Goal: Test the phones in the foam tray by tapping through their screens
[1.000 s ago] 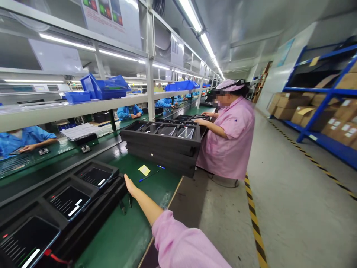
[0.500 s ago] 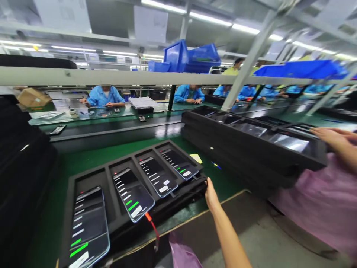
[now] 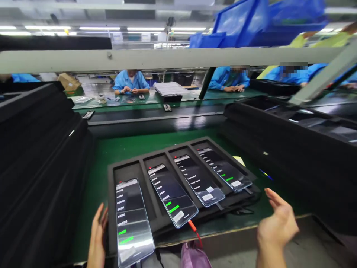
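A black foam tray [image 3: 126, 168] lies on the green bench, its long compartments each holding a smartphone with a lit test list. The leftmost phone [image 3: 132, 219] overhangs the tray's front. A red-ended cable [image 3: 192, 225] runs from the lower end of the phone beside it [image 3: 173, 197]. Close by the tray's left side is my left hand [image 3: 97, 236], open with fingers stretched; whether it touches the tray I cannot tell. My right hand [image 3: 277, 221] is open and empty, held apart from the tray's right front corner.
Tall stacks of black trays stand at the left [image 3: 41, 160] and right [image 3: 295, 160]. A pen [image 3: 265, 174] and a yellow paper [image 3: 239, 161] lie right of the tray. A rail [image 3: 156, 57] crosses above, with blue bins [image 3: 242, 24] over it. Co-workers in blue [image 3: 131, 82] sit opposite.
The view has swung left, and another person's pink clothing and hands at the right stack are out of sight. My right hand has left the tray's edge. My left hand has come into view.
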`<state>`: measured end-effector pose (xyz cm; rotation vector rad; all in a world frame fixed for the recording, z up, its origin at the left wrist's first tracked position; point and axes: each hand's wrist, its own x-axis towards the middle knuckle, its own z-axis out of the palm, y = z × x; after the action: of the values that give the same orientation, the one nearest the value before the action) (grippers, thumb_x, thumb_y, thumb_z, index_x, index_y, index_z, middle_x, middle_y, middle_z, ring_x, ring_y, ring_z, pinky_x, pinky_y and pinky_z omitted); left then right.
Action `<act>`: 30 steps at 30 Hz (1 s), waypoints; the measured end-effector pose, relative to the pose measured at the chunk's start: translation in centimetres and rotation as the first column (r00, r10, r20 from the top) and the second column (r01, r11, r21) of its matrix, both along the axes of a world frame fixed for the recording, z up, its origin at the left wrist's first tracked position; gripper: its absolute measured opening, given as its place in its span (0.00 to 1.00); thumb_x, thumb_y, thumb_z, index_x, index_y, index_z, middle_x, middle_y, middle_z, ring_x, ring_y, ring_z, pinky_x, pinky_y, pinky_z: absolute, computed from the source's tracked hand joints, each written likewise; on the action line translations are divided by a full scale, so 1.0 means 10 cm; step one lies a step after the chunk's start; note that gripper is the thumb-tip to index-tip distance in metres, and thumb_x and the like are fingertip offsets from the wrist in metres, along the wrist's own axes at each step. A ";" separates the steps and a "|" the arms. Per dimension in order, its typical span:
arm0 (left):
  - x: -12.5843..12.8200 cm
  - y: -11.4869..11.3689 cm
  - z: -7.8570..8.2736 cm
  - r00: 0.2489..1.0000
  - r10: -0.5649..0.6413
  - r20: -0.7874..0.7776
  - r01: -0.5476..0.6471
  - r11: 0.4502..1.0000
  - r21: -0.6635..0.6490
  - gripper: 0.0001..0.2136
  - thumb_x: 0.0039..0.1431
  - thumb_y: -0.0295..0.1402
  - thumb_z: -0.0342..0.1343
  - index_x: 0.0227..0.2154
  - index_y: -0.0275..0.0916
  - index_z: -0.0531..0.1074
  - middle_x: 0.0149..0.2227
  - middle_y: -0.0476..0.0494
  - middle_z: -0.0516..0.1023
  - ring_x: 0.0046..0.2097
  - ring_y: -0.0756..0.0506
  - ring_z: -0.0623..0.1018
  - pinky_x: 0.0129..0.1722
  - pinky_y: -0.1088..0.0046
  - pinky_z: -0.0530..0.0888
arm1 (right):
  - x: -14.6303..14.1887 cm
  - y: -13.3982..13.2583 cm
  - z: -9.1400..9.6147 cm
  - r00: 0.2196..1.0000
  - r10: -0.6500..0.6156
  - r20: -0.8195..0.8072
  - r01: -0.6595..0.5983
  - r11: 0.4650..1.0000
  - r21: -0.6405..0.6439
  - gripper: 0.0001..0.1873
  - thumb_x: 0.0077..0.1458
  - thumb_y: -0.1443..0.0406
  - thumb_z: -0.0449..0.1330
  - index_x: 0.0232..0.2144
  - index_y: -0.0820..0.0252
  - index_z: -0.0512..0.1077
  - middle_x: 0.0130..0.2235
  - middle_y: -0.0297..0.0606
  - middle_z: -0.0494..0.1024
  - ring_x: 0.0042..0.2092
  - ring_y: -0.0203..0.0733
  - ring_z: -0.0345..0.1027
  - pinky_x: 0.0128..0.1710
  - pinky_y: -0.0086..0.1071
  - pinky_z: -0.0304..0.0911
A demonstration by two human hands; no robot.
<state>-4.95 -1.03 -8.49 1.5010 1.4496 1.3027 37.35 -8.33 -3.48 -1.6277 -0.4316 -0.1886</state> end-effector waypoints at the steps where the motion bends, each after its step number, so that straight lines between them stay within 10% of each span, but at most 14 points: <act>1: -0.02 -0.01 0.06 0.997 0.057 0.055 -0.057 0.998 0.008 0.21 0.61 0.48 0.39 0.53 0.50 0.64 0.55 0.45 0.68 0.54 0.39 0.70 0.53 0.59 0.70 | -0.12 0.01 0.09 0.994 0.031 0.106 -0.030 1.000 -0.008 0.30 0.54 0.43 0.43 0.39 0.57 0.74 0.49 0.49 0.71 0.56 0.54 0.60 0.58 0.47 0.51; 3: -0.04 -0.06 0.17 0.994 0.070 0.081 -0.078 0.992 0.095 0.19 0.61 0.49 0.40 0.47 0.49 0.69 0.56 0.46 0.66 0.58 0.39 0.65 0.59 0.56 0.60 | -0.33 0.04 0.25 0.863 0.297 0.408 -0.273 0.955 -0.117 0.28 0.60 0.50 0.40 0.37 0.57 0.75 0.42 0.48 0.74 0.50 0.53 0.65 0.54 0.50 0.55; 6: 0.02 -0.14 0.30 0.999 -0.020 -0.027 0.027 0.955 0.297 0.21 0.62 0.49 0.37 0.39 0.47 0.74 0.55 0.46 0.66 0.58 0.40 0.63 0.60 0.58 0.58 | -0.55 0.16 0.44 0.411 0.740 0.533 -0.604 0.658 -0.448 0.25 0.63 0.56 0.39 0.37 0.51 0.76 0.40 0.41 0.74 0.44 0.45 0.67 0.55 0.48 0.52; 9: 0.12 -0.16 0.37 0.994 -0.036 -0.101 0.072 0.919 0.387 0.24 0.63 0.49 0.35 0.35 0.45 0.76 0.55 0.45 0.65 0.57 0.40 0.64 0.59 0.60 0.60 | -0.69 0.33 0.54 0.171 0.869 0.464 -0.673 0.447 -0.589 0.24 0.64 0.59 0.39 0.35 0.49 0.75 0.39 0.37 0.73 0.42 0.41 0.67 0.56 0.45 0.50; 15: 0.15 -0.12 0.48 0.974 -0.064 -0.216 0.136 0.931 0.339 0.29 0.63 0.51 0.31 0.30 0.46 0.78 0.55 0.46 0.65 0.58 0.39 0.63 0.58 0.58 0.62 | -0.81 0.51 0.56 0.061 0.930 0.363 -0.659 0.310 -0.685 0.26 0.64 0.58 0.38 0.31 0.51 0.74 0.37 0.38 0.72 0.43 0.40 0.66 0.56 0.46 0.48; 30: 0.18 -0.05 0.71 0.932 0.032 -0.360 0.088 0.946 0.311 0.32 0.62 0.53 0.26 0.35 0.46 0.78 0.55 0.45 0.64 0.57 0.40 0.62 0.57 0.57 0.60 | -0.93 0.72 0.60 0.071 0.941 0.330 -0.628 0.299 -0.718 0.26 0.65 0.57 0.36 0.41 0.53 0.74 0.27 0.34 0.66 0.32 0.38 0.63 0.40 0.40 0.54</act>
<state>-3.19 -1.50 -1.43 2.0602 1.4768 1.3442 28.07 -1.10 2.52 -1.3304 -2.1622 0.1755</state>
